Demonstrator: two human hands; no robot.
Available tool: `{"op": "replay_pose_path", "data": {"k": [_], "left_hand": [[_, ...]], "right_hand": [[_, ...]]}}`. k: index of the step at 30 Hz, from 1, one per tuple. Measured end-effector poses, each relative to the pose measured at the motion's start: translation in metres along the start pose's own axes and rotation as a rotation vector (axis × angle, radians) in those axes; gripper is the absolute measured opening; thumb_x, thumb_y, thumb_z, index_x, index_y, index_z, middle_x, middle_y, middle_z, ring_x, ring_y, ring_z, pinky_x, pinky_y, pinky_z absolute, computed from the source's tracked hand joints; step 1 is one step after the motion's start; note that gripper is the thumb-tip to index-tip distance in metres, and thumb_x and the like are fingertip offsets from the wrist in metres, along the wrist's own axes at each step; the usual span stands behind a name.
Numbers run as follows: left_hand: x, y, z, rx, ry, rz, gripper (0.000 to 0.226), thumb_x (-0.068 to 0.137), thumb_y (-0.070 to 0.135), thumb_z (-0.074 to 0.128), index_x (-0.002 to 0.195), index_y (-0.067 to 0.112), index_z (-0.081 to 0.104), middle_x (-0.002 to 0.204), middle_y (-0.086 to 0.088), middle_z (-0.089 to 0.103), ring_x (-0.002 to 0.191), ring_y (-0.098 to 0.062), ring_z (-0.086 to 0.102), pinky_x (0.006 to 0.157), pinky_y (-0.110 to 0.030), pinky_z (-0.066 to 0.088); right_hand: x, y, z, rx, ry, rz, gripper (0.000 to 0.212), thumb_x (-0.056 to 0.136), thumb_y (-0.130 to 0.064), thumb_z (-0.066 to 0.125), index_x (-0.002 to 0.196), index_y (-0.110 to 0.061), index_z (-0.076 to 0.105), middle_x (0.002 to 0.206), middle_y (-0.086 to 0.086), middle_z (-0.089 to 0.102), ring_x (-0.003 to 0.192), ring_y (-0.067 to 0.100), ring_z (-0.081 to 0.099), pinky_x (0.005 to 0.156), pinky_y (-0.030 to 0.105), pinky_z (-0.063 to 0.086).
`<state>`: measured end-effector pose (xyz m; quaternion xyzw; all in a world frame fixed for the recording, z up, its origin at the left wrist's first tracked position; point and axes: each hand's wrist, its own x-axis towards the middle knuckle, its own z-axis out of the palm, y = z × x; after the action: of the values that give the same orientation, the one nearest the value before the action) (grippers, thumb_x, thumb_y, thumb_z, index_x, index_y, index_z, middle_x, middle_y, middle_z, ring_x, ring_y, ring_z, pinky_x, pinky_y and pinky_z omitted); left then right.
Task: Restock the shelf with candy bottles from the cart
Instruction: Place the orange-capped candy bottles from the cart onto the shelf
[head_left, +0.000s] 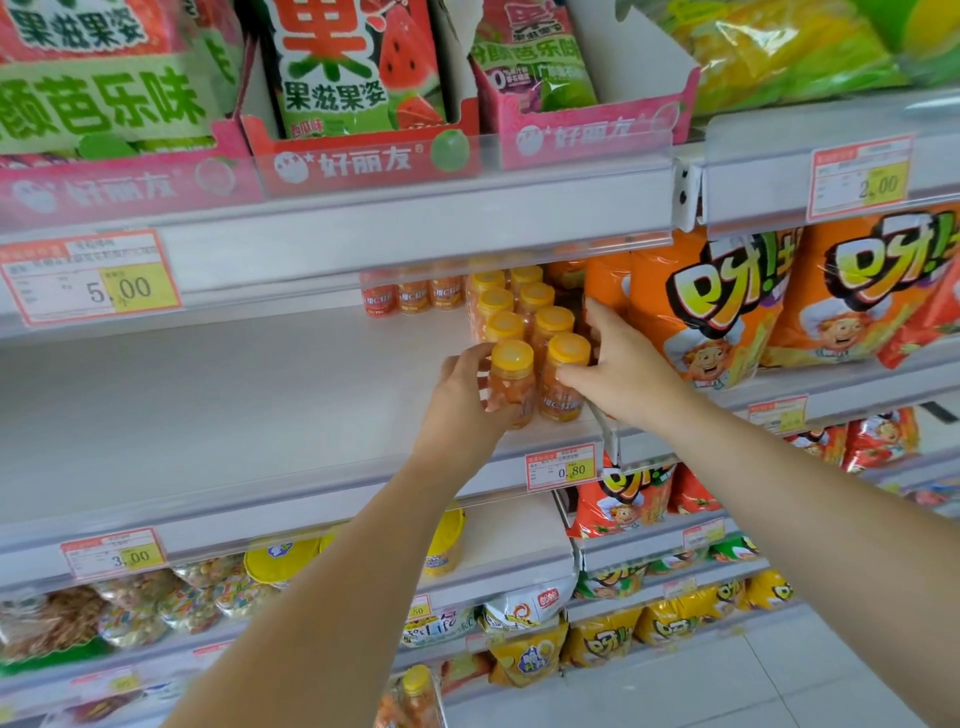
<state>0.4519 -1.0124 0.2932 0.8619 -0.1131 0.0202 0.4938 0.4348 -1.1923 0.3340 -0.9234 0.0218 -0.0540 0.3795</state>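
Observation:
Small orange candy bottles with yellow caps stand in two rows on the white shelf (208, 405). My left hand (465, 400) grips the front left bottle (511, 384) near the shelf's front edge. My right hand (618, 369) rests against the front right bottle (563, 379), thumb on its side, fingers reaching along the right of the row. Several more bottles (519, 306) line up behind these two. A further row of orange bottles (410, 296) stands at the back of the shelf. More yellow-capped bottles (415, 696) show at the bottom edge.
Orange snack bags (701, 312) hang right beside the bottle rows. The shelf above (415, 223) overhangs with a clear price rail. A price tag reading 0.80 (563, 467) sits on the shelf's front rail. Lower shelves hold candy jars (156, 603) and yellow bags (675, 618).

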Motion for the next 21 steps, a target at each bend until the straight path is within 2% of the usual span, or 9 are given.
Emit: {"op": "replay_pose_path", "data": {"k": [4,7,9,12,15,17,19,21], "left_hand": [[-0.003,0.0,0.004,0.017,0.005,-0.034,0.07,0.081,0.022,0.077,0.142,0.026,0.043,0.142,-0.001,0.04,0.122,-0.019,0.053,0.1,-0.043,0.051],[-0.003,0.003,0.004,0.011,-0.019,-0.057,0.079,0.081,0.029,0.076,0.148,0.029,0.034,0.148,-0.003,0.043,0.129,-0.023,0.05,0.103,-0.049,0.047],[-0.004,0.008,0.004,-0.003,-0.044,-0.08,0.076,0.082,0.032,0.073,0.147,0.032,0.034,0.138,-0.004,0.055,0.122,-0.024,0.056,0.101,-0.049,0.049],[-0.005,0.012,0.005,-0.007,-0.051,-0.064,0.074,0.076,0.037,0.072,0.142,0.036,0.039,0.123,-0.001,0.065,0.111,-0.024,0.061,0.095,-0.047,0.052],[-0.004,0.013,0.008,0.013,-0.045,-0.059,0.067,0.083,0.032,0.073,0.141,0.035,0.041,0.123,-0.001,0.065,0.111,-0.025,0.061,0.095,-0.047,0.052],[-0.003,0.013,0.009,0.013,-0.043,-0.057,0.068,0.082,0.028,0.075,0.141,0.035,0.041,0.122,0.0,0.066,0.11,-0.025,0.061,0.095,-0.046,0.052],[-0.004,0.012,0.009,0.009,-0.042,-0.05,0.072,0.081,0.027,0.076,0.142,0.036,0.039,0.121,0.0,0.066,0.11,-0.025,0.061,0.095,-0.046,0.052],[-0.003,0.011,0.009,0.007,-0.046,-0.053,0.073,0.081,0.027,0.077,0.143,0.035,0.039,0.121,-0.001,0.066,0.11,-0.025,0.061,0.095,-0.046,0.052]], "right_hand": [[0.004,0.0,0.002,0.024,-0.072,0.046,0.091,0.09,-0.023,0.066,0.159,-0.018,0.007,0.159,0.003,0.03,0.144,0.022,0.033,0.112,0.034,0.033],[0.004,0.0,0.007,0.013,-0.087,0.037,0.079,0.089,-0.021,0.065,0.155,-0.017,0.021,0.136,-0.008,0.049,0.128,0.015,0.048,0.1,0.029,0.039],[0.005,0.0,0.01,0.017,-0.08,0.024,0.07,0.088,-0.02,0.065,0.149,-0.017,0.031,0.126,-0.007,0.057,0.118,0.016,0.055,0.093,0.028,0.043],[0.003,-0.003,0.01,0.027,-0.079,0.016,0.068,0.09,-0.018,0.065,0.149,-0.017,0.031,0.118,-0.011,0.052,0.114,0.011,0.052,0.089,0.025,0.038],[0.003,-0.004,0.011,0.028,-0.076,0.007,0.064,0.088,-0.017,0.066,0.145,-0.017,0.036,0.12,-0.007,0.058,0.116,0.016,0.056,0.089,0.026,0.041],[0.002,-0.005,0.01,0.037,-0.072,0.003,0.057,0.088,-0.015,0.066,0.139,-0.018,0.04,0.114,-0.008,0.057,0.112,0.016,0.057,0.086,0.024,0.039],[0.001,-0.006,0.008,0.034,-0.073,0.004,0.059,0.09,-0.013,0.065,0.143,-0.015,0.037,0.112,-0.01,0.049,0.109,0.007,0.05,0.086,0.021,0.035],[-0.002,-0.006,0.008,0.039,-0.087,0.004,0.068,0.091,-0.014,0.065,0.149,-0.014,0.03,0.12,-0.009,0.048,0.115,0.007,0.047,0.089,0.02,0.034]]}}
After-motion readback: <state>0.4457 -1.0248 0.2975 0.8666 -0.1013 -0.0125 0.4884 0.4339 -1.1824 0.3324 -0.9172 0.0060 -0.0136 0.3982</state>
